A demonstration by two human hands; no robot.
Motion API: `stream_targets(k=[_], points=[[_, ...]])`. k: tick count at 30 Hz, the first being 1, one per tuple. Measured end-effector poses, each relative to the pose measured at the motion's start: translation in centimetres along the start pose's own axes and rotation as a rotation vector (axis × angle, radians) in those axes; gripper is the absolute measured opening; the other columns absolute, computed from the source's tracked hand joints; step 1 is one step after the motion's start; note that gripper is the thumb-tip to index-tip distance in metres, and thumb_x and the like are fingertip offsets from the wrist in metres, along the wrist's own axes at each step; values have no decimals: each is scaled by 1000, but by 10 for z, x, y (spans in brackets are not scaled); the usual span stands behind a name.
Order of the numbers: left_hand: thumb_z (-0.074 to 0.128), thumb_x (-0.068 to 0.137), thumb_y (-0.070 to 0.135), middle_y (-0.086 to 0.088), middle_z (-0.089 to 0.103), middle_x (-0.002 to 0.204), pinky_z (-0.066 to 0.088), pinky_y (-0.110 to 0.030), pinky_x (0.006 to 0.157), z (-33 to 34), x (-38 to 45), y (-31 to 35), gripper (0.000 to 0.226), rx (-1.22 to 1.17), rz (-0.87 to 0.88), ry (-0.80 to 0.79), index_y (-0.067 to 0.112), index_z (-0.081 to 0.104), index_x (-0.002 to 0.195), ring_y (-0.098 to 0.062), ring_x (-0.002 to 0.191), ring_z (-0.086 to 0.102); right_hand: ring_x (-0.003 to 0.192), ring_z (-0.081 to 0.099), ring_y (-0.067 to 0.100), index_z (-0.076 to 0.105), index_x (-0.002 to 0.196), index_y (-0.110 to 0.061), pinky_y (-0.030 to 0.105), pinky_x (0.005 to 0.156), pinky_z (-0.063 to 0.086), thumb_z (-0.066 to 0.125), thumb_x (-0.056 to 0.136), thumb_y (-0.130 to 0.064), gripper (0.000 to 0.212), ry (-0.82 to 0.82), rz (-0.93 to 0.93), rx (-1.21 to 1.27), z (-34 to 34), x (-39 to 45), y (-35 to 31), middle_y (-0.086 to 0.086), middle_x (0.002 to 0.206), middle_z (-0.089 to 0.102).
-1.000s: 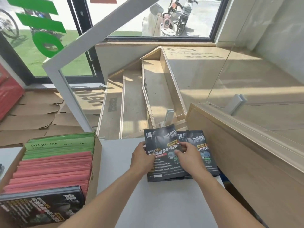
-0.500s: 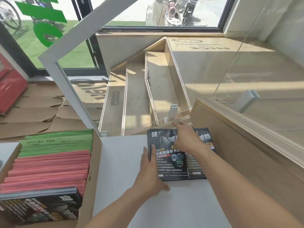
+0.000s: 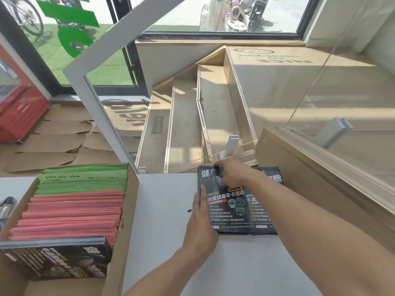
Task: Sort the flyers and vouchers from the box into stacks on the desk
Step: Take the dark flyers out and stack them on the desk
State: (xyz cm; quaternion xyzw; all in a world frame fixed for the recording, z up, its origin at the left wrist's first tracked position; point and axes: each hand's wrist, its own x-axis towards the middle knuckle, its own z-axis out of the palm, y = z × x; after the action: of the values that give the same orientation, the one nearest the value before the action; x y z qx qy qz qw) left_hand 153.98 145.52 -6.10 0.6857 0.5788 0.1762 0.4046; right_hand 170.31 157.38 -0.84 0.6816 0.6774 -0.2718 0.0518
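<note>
Far left, on the grey desk: cardboard box, still well stocked. Green vouchers at its far end, pink vouchers in the middle, a bundle of dark flyers at the near end.

Right of the box, across a bare strip of desk: left hand, fingers straight and released, laid flat against the left edge of the dark flyer stack, gripping nothing. Further right: right hand, resting over the far edge of that stack, fingers bent down at the top; whether pinching sheets or only pressing them, cannot tell. Just beside, touching on the right and partly under the forearm: a second dark stack.

Step in hand, by the look of it: squaring the left stack. Best done with light, even pressure from left and far sides together, edges nudged flush, neighbouring pile left undisturbed. Most sorting still ahead.
</note>
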Motion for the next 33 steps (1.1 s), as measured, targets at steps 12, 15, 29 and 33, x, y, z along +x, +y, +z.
stream_targets(k=[12,15,29,33], points=[[83,74,16,8,3,166,32,-28,117,-10,-12,-14,134,-95,-21,-5,41,-25,150,-13,153,15,132,40,22,48,144,-28,43,110,38,63,91,-28,55,323,30,-46,14,-33,-5,1,143,48],[91,71,23,15,-3,167,22,-20,114,-12,-30,-21,143,-151,-60,-23,45,-27,149,-8,153,10,123,46,16,57,132,-32,35,104,39,60,95,-29,37,464,33,26,44,-59,-16,-5,132,53],[70,94,20,14,56,142,43,-33,112,-104,-149,-21,51,-473,372,466,29,51,141,-14,135,52,119,50,7,66,122,-33,30,95,45,63,95,-21,30,488,-272,211,90,-133,-113,-15,122,58],[52,101,32,11,61,137,42,-33,110,-170,-171,-57,43,-548,275,660,34,44,143,-16,134,53,116,51,7,65,128,-30,26,99,44,64,94,-25,34,497,-527,236,124,-149,-190,-15,119,63]])
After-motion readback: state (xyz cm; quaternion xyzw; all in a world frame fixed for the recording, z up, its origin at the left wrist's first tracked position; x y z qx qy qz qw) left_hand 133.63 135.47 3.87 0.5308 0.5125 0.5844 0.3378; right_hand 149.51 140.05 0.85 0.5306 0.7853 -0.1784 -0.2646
